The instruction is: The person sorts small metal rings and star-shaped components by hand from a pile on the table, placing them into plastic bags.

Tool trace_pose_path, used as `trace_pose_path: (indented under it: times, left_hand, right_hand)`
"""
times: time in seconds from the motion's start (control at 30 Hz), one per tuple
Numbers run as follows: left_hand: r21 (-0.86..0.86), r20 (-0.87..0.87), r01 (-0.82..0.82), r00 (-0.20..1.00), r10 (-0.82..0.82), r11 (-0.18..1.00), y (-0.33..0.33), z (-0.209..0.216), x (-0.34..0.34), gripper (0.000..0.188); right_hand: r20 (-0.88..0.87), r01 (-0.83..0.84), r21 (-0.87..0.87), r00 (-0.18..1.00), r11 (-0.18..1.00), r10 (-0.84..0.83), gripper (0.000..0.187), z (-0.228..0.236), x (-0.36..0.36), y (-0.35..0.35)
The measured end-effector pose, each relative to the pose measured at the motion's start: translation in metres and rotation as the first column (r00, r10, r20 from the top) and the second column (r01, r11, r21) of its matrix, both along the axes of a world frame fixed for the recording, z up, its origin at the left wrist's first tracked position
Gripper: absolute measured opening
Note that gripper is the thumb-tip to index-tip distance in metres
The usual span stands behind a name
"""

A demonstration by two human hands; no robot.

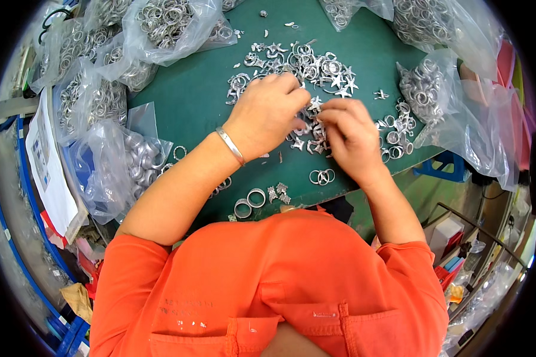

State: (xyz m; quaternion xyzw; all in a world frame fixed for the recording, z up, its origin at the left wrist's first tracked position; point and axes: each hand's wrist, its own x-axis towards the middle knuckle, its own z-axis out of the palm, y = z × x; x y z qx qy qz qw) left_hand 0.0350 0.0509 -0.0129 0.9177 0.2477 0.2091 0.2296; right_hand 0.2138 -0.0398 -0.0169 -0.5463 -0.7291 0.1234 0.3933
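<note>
A heap of small silver-coloured metal castings (324, 68), star shapes and rings among them, lies spread on the green tabletop (190, 89). My left hand (271, 107), with a metal bangle on its wrist, is bent over the near side of this heap. Its fingers curl downward, and what they hold is hidden. Close on its right is my right hand (354, 137), fingers drawn together at the small pieces; I cannot make out what is between them. Loose star-like pieces (299, 143) lie below and between the hands.
Clear bags of metal rings (164, 24) crowd the left and far edges. Another bag of rings (423, 92) stands at right, beside a group of loose rings (399, 134). Two larger rings (249, 202) and a ring cluster (322, 177) lie near the front edge. A blue stool (443, 166) stands below.
</note>
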Motion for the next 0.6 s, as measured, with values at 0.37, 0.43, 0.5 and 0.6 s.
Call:
trace_pose_path:
  times: [0.37, 0.43, 0.5, 0.6]
  left_hand:
    - [-0.154, 0.227, -0.2, 0.946, 0.231, 0.968, 0.004, 0.002, -0.009, 0.012]
    - [-0.152, 0.23, -0.207, 0.944, 0.238, 0.966, 0.005, 0.003, -0.01, 0.013]
    - [-0.149, 0.232, -0.206, 0.944, 0.236, 0.967, 0.006, 0.005, -0.01, 0.014]
    - [-0.183, 0.226, -0.2, 0.944, 0.24, 0.962, 0.004, 0.008, -0.01, 0.016]
  right_hand:
    - [0.283, 0.223, -0.009, 0.936, 0.975, -0.211, 0.009, -0.004, 0.016, 0.045]
    - [0.188, 0.222, -0.085, 0.961, 0.971, -0.203, 0.008, 0.001, 0.018, 0.047]
    - [-0.031, 0.2, -0.2, 0.977, 0.959, -0.21, 0.007, 0.008, 0.019, 0.047]
    - [-0.372, 0.256, -0.293, 0.857, 0.921, -0.357, 0.009, 0.022, 0.03, 0.049]
